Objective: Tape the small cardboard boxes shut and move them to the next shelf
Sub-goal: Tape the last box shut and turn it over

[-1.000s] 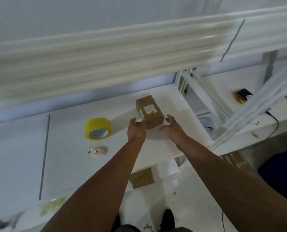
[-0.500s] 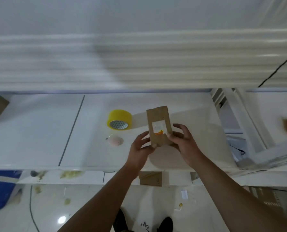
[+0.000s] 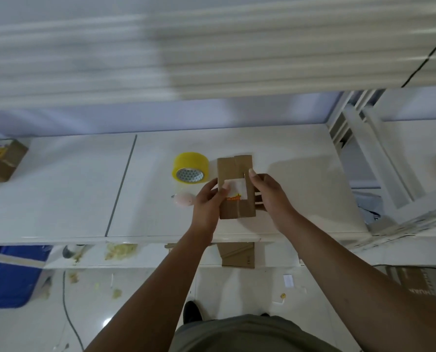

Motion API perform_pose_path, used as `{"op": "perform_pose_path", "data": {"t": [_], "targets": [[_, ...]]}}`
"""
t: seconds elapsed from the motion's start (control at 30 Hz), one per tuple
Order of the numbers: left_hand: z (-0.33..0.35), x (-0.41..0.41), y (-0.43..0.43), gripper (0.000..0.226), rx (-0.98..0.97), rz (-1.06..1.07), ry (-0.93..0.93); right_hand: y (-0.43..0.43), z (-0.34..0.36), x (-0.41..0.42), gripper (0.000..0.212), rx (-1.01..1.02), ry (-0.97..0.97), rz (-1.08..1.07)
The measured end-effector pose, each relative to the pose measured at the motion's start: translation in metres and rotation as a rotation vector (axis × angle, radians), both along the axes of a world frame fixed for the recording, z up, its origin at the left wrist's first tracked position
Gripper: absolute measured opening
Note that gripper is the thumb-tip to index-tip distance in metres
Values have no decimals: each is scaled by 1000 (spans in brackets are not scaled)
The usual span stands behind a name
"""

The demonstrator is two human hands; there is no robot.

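**Steady the box before taping**

We hold the box (image 3: 234,168) just right of the tape (image 3: 190,167). Our left hand (image 3: 208,199) grips its left edge and our right hand (image 3: 270,196) its right edge, thumbs on top. We should press the flaps flush, then free one hand for the tape.

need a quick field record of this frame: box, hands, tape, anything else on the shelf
held_item: small cardboard box, white label up, over the shelf
left: left hand grips its left side
right: right hand grips its right side
tape: yellow tape roll on shelf, left of box, untouched
other: second box at shelf's far left
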State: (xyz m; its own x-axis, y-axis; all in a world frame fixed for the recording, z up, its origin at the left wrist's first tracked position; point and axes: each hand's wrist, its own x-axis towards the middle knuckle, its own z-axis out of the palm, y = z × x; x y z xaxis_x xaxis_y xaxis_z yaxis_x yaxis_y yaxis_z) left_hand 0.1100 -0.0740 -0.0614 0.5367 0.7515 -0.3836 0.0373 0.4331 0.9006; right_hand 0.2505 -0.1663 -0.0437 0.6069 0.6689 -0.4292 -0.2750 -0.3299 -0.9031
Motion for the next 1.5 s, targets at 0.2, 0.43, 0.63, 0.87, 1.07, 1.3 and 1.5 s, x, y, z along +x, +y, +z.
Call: {"op": "perform_pose_path", "data": {"t": [0.2,0.43,0.63,0.87,1.07,1.3,1.5], "targets": [[-2,1,4,48,-10,38,22,6,2,-3,53,-86,-138,-9],[-20,-5,8,58,174,-3,201,13,-12,-6,50,-204,-124,47],[-27,-11,14,29,202,-102,207,30,-31,-12,53,-343,-234,47],[-27,-21,27,54,456,-180,520,41,-35,-23,53,-394,-313,28],[-24,-63,68,16,502,204,473,43,-33,-19,54,-444,-358,67],[-38,-104,110,21,733,10,651,70,-11,-29,62,-428,-838,1],[-23,-72,155,43,544,-164,609,142,26,-46,86,-392,-923,525]]}}
